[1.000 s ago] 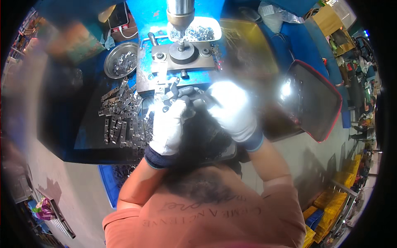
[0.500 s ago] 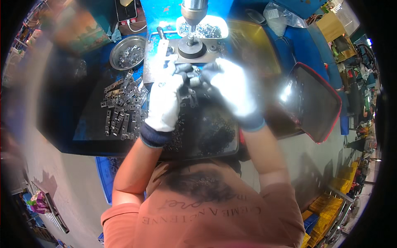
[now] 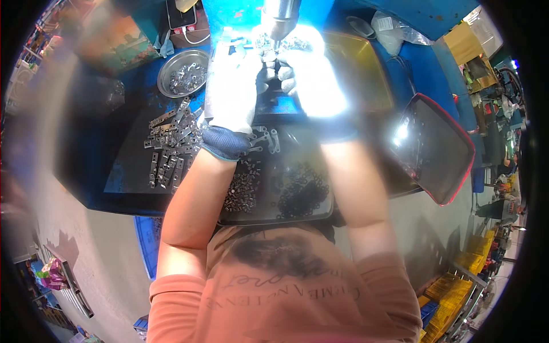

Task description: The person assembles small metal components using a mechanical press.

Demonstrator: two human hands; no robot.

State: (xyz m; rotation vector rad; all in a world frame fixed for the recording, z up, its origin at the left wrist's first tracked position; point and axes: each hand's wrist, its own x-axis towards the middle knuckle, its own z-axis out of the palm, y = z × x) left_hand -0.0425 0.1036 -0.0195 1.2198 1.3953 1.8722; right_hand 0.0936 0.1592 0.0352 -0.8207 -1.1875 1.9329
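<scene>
Both hands wear white gloves with dark fingertips and dark cuffs, washed out by the bright work light. My left hand is under the machine's metal spindle, its fingers bent around something small. From the other side my right hand meets it, its fingers also curled together. What sits between the fingertips is lost in glare and behind the gloves. Below the hands, a few flat metal links lie at the far end of a tray with small metal pieces and dark rings.
A heap of metal strips lies left of my left forearm, with a round metal bowl of small parts behind it. A yellowish tray stands right of the machine. Farther right is a dark, red-rimmed tray.
Both hands have moved forward from above the tray's far end to the spindle. The links and dark rings in the tray show more plainly now.
</scene>
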